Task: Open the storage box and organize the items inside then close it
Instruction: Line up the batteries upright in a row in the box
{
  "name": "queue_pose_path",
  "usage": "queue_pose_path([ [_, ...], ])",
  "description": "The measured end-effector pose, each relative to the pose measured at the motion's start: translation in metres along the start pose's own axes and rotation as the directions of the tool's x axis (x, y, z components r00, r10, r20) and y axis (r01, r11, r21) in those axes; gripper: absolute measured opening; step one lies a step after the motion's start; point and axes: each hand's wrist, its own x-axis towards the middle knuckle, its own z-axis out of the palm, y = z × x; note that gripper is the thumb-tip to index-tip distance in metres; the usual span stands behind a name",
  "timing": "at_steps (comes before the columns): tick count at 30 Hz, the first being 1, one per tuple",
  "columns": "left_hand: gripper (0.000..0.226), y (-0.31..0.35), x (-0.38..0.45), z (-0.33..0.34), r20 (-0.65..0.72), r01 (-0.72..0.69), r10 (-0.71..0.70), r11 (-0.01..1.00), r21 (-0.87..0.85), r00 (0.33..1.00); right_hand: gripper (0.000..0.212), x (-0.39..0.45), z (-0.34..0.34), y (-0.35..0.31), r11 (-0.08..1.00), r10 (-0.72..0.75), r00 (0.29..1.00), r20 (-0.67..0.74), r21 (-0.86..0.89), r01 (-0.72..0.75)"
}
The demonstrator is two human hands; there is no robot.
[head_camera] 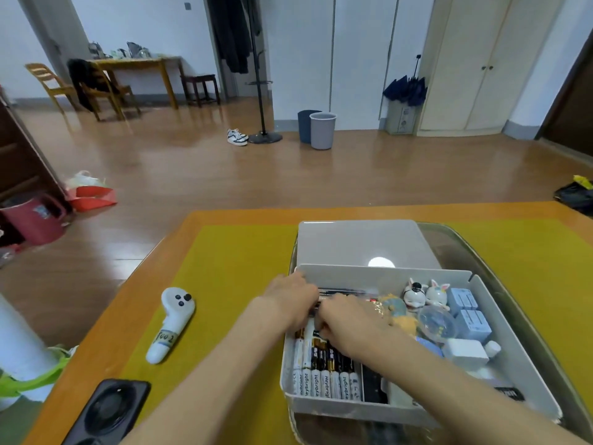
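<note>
Your storage box point(529, 367) sits open on the near right part of the tabletop point(224, 252), its pale tray resting on a clear tub, and its lid point(362, 242) lies flat just beyond the far wall of the tray. Both of your hands are down in the left half of the tray, close together. Your left hand point(290, 298) is at the far left corner, fingers bent downward among the items there, beside some thin dark pens point(343, 291) that lie along the far wall. Your right hand point(348, 322) rests just to its right, fingers curled down onto the batteries point(324, 370); I cannot tell whether either hand is actually gripping anything, because the fingertips are hidden. The batteries lie in a row along the near left part of the tray, with a dark flat item just to their right. On the right side of the tray you have two small white figurines point(426, 293) at the far wall, pale blue boxes point(468, 311) beside them, a clear round ball point(438, 322) and a white block point(465, 351). To the left of the box, well apart from it, a white controller point(171, 322) lies on the tabletop, and a black phone point(109, 409) lies nearer to you.
</note>
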Motion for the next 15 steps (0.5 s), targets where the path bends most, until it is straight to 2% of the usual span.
queue_pose_path([
  [4, 0.025, 0.001, -0.001, 0.005, -0.023, -0.009, 0.008, 1.0, -0.025, 1.0, 0.014, 0.005, 0.01, -0.003, 0.999, 0.005, 1.0, 0.006, -0.052, -0.005],
  [7, 0.027, -0.002, 0.0, 0.008, -0.04, -0.013, 0.01, 0.997, -0.073, 0.999, 0.015, 0.008, 0.004, -0.002, 1.0, 0.017, 1.0, 0.013, -0.018, -0.016],
  [9, 0.027, -0.002, 0.0, 0.007, -0.042, -0.011, 0.007, 0.996, -0.089, 0.999, 0.012, 0.004, -0.006, 0.001, 0.997, 0.064, 0.998, -0.01, 0.047, -0.063],
  [13, 0.023, -0.003, 0.001, 0.009, -0.072, -0.011, 0.002, 0.992, -0.124, 0.997, 0.004, -0.026, -0.034, 0.024, 0.939, 0.216, 0.968, -0.131, 0.301, -0.169],
  [15, 0.024, -0.002, 0.001, 0.011, -0.084, -0.016, 0.006, 0.992, -0.122, 0.996, 0.011, -0.049, -0.044, 0.039, 0.909, 0.281, 0.944, -0.173, 0.363, -0.204],
])
